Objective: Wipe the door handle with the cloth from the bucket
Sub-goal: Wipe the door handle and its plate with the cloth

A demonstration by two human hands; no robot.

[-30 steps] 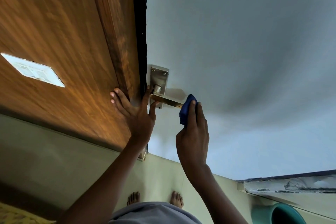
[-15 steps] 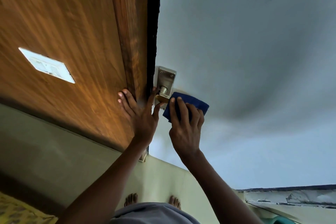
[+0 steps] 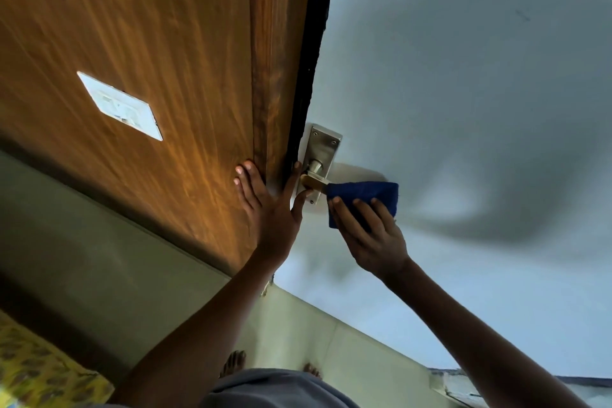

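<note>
A brass lever door handle (image 3: 313, 182) on a steel backplate (image 3: 323, 146) sits at the left edge of the pale grey door (image 3: 463, 109). A folded blue cloth (image 3: 364, 197) is wrapped over the lever's outer part, and my right hand (image 3: 371, 235) grips it from below. My left hand (image 3: 271, 205) lies flat with spread fingers across the door's edge and the wooden panel, thumb and forefinger touching the handle's base. The lever's far end is hidden under the cloth. The bucket is out of view.
A brown wooden panel (image 3: 149, 60) with a white switch plate (image 3: 121, 106) fills the left. Pale floor tiles (image 3: 331, 341) and my bare feet (image 3: 233, 363) show below. A yellow patterned fabric (image 3: 36, 371) lies at bottom left. A worn sill (image 3: 463, 384) runs at bottom right.
My right hand has slid the cloth along the lever: from its tip in to the backplate, then back outward. My left hand has stayed put. The view shifted and the bucket left the frame.
</note>
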